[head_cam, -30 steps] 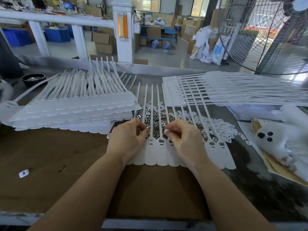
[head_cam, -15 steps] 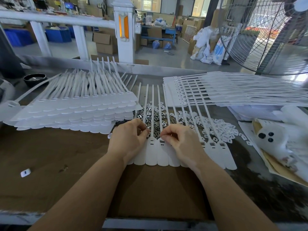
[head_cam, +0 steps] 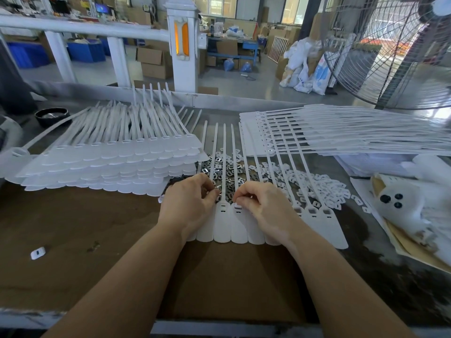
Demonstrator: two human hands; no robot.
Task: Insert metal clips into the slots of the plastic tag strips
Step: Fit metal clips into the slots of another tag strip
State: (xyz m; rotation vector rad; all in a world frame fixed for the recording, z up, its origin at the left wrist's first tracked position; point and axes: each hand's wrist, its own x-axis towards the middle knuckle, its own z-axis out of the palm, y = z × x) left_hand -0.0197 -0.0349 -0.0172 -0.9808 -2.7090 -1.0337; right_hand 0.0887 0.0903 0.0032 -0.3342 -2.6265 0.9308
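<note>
At the centre of the frame a row of white plastic tag strips (head_cam: 223,223) lies flat on the brown desk (head_cam: 73,228), paddle ends toward the camera and thin tails running toward the top of the picture. Both hands sit over the slotted necks of this row. The left hand (head_cam: 189,206) has its fingers curled, the tips pinched together at a strip's neck; whether a clip sits between them is hidden. The right hand (head_cam: 260,203) is likewise curled, its fingertips pressing at the slot of the neighbouring strip, and what they pinch is too small to tell. Just above the hands, under the tails, lies a loose heap of metal clips (head_cam: 228,172), with a scatter of small white plastic pieces (head_cam: 314,189) to its right. Stacks of tag strips lie at centre left (head_cam: 109,162) and at upper right (head_cam: 341,132). The clips look tiny, light, stiff and slick, likely best taken by their edges with fingertips; the strips look thin and bendy, so steadying each at its neck beside the slot seems wise.
</note>
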